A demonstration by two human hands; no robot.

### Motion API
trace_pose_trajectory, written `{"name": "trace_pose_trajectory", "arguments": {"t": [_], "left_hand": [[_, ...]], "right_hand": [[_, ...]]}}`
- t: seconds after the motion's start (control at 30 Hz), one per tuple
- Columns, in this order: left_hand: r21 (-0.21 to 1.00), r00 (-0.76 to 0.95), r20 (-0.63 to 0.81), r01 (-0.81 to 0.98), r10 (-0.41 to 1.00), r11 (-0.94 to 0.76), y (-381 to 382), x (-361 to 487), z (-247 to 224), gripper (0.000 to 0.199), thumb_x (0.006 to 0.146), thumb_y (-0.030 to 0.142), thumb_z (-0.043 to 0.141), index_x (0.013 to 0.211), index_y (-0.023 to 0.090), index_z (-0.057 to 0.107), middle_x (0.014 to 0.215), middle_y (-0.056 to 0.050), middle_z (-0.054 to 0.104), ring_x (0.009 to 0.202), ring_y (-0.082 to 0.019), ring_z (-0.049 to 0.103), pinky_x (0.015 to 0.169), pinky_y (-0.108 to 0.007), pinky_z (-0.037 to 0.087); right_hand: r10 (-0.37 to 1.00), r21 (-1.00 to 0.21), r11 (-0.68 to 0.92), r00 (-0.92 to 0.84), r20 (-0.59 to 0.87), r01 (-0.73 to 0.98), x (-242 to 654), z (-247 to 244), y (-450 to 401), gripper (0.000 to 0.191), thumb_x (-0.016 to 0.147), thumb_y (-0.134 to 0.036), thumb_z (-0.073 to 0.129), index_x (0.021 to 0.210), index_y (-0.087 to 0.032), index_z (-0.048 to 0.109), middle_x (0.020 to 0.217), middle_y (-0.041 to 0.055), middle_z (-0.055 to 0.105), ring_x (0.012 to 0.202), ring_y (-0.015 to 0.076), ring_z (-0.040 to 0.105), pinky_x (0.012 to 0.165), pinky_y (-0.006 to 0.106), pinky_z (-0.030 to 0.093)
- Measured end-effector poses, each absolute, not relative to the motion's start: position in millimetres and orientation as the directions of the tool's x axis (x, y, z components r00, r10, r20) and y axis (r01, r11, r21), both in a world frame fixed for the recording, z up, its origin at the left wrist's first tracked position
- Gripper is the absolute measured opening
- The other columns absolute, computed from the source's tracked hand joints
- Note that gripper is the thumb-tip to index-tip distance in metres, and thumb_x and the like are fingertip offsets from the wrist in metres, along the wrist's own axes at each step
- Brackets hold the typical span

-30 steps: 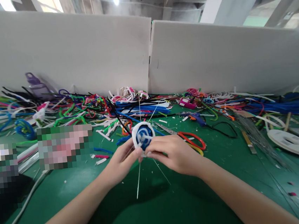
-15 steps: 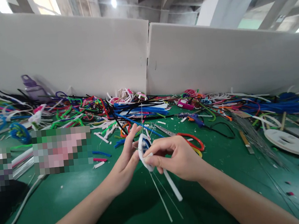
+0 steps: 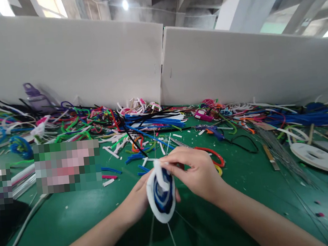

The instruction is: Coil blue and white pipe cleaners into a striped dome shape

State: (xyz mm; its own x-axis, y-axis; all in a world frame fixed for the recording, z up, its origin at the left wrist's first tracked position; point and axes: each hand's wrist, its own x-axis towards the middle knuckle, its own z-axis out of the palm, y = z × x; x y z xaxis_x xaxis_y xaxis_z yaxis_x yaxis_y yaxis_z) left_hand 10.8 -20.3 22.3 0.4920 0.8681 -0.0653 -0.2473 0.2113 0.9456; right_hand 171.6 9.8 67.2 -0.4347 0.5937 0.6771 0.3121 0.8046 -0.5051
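Between my hands is a pipe-cleaner coil [image 3: 149, 194], an oval of dark blue and white rings with a thick white rim. Its face is tilted towards me, and thin clear stalks stick out above and below it. My left hand [image 3: 135, 203] holds the coil from the left, its fingers mostly hidden behind it. At the coil's top, my right hand [image 3: 196, 170] pinches the white pipe-cleaner end [image 3: 157, 170], which curves down over the blue middle. Beyond my right hand lie scissors [image 3: 213, 154] with red and yellow handles, partly covered by it.
Heaps of coloured pipe cleaners [image 3: 158, 120] line the white partition [image 3: 73, 58]. A glue gun [image 3: 215, 130] with a black cord lies right of centre. Further right are a cutter knife [image 3: 270, 157], thin wires and a white spool [image 3: 316, 156]. A purple bottle [image 3: 36, 98] stands back left.
The coil has turned from nearly edge-on to show its blue face, and sits lower. My right hand has brought the loose white end up to the top. My left fingers have gone behind the coil.
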Motion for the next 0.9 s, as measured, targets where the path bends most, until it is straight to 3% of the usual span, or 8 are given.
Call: {"name": "trace_pose_trajectory", "arguments": {"t": [0.17, 0.23, 0.3, 0.43, 0.57, 0.73, 0.9], "left_hand": [[0.897, 0.440, -0.162, -0.307, 0.883, 0.317, -14, 10, 14, 0.030, 0.073, 0.041, 0.059, 0.078, 0.012, 0.066, 0.051, -0.005, 0.065, 0.044, -0.014, 0.056, 0.042, -0.021, 0.040], [0.887, 0.399, -0.208, -0.309, 0.893, 0.344, -10, 9, 11, 0.026, 0.072, 0.036, 0.060, 0.073, 0.011, 0.066, 0.046, -0.003, 0.060, 0.043, -0.012, 0.054, 0.040, -0.019, 0.036], [0.862, 0.383, -0.244, -0.336, 0.891, 0.380, -8, 8, 10, 0.025, 0.073, 0.034, 0.058, 0.070, 0.011, 0.066, 0.044, -0.003, 0.058, 0.042, -0.011, 0.052, 0.040, -0.018, 0.035], [0.854, 0.401, -0.208, -0.371, 0.892, 0.366, -6, 6, 12, 0.019, 0.079, 0.026, 0.052, 0.077, 0.012, 0.065, 0.055, -0.002, 0.061, 0.043, -0.008, 0.049, 0.047, -0.021, 0.039], [0.933, 0.465, -0.127, -0.243, 0.876, 0.264, -5, 4, 14, 0.014, 0.078, 0.025, 0.059, 0.086, 0.014, 0.062, 0.063, -0.001, 0.060, 0.051, -0.009, 0.051, 0.051, -0.023, 0.040], [0.996, 0.432, -0.045, -0.044, 0.901, 0.071, 1, 1, 15, 0.022, 0.074, 0.035, 0.066, 0.076, 0.015, 0.058, 0.056, 0.004, 0.054, 0.050, -0.009, 0.047, 0.053, -0.024, 0.039], [0.999, 0.278, 0.040, 0.017, 0.960, -0.046, 5, -4, 17, 0.033, 0.083, 0.042, 0.053, 0.063, 0.016, 0.053, 0.052, 0.004, 0.051, 0.051, -0.009, 0.047, 0.058, -0.024, 0.038]], "right_hand": [[0.361, 0.106, 0.817, -0.646, 0.672, 0.567, 176, 56, 19, 0.020, 0.089, -0.013, 0.047, 0.088, -0.012, 0.066, 0.075, 0.0054, 0.067, 0.066, 0.0143, 0.058, 0.057, 0.027, 0.038], [0.326, 0.259, 0.771, -0.710, 0.625, 0.581, 177, 53, 20, 0.023, 0.089, -0.010, 0.043, 0.085, -0.011, 0.065, 0.069, 0.0046, 0.064, 0.058, 0.0141, 0.053, 0.053, 0.029, 0.032], [0.317, 0.328, 0.742, -0.737, 0.597, 0.585, 176, 51, 21, 0.024, 0.087, -0.009, 0.041, 0.079, -0.011, 0.064, 0.064, 0.0035, 0.060, 0.053, 0.0139, 0.048, 0.051, 0.030, 0.027], [0.395, 0.336, 0.706, -0.741, 0.544, 0.623, 177, 51, 23, 0.023, 0.080, -0.005, 0.042, 0.066, -0.014, 0.058, 0.057, 0.0020, 0.054, 0.049, 0.0130, 0.044, 0.050, 0.029, 0.023], [0.509, 0.318, 0.687, -0.745, 0.431, 0.653, 179, 54, 23, 0.020, 0.073, -0.001, 0.044, 0.061, -0.015, 0.054, 0.056, 0.0023, 0.054, 0.046, 0.0118, 0.043, 0.049, 0.028, 0.020], [0.583, 0.298, 0.687, -0.748, 0.318, 0.662, 178, 56, 21, 0.019, 0.078, -0.007, 0.048, 0.062, -0.015, 0.055, 0.058, 0.0026, 0.057, 0.045, 0.0120, 0.043, 0.047, 0.029, 0.017], [0.576, 0.136, 0.764, -0.763, 0.293, 0.630, 177, 60, 16, 0.020, 0.086, -0.016, 0.048, 0.068, -0.015, 0.058, 0.064, 0.0024, 0.061, 0.051, 0.0121, 0.048, 0.048, 0.028, 0.021]]}}
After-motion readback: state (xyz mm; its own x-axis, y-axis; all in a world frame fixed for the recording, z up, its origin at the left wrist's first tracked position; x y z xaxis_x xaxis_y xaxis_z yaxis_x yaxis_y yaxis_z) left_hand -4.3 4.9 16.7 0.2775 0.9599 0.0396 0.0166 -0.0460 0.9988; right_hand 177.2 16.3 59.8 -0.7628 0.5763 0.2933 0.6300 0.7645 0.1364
